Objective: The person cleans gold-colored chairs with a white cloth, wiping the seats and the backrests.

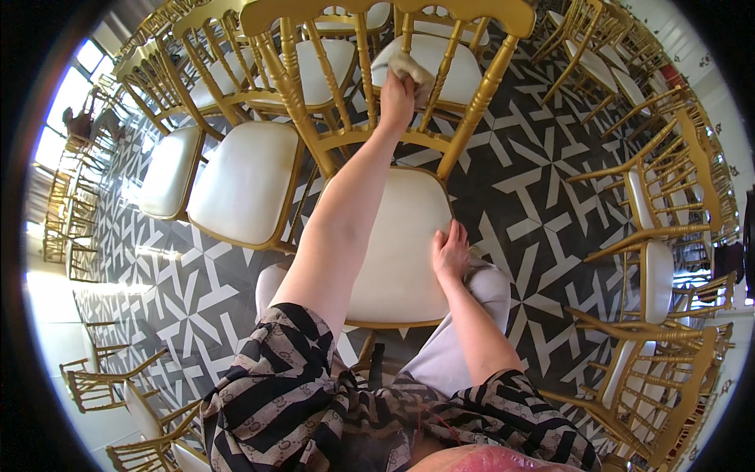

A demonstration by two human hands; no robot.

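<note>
Directly before me stands a gold chair with a white padded seat [401, 253] and a back of turned spindles [324, 74]. My left hand [396, 100] reaches across the seat to the backrest and holds a bunched pale cloth [416, 74] against the middle spindles. The cloth partly hides those spindles. At the right edge of the seat, my right hand [452, 251] grips the side, its thumb on top and its fingers along the edge. My knees are on either side of the seat.
More gold chairs with white seats stand close on the left [245, 183] and behind the backrest [448, 65]. Another row of chairs [649, 194] lines the right, with others [141, 401] at the lower left. The floor [531, 206] has a black-and-white geometric pattern.
</note>
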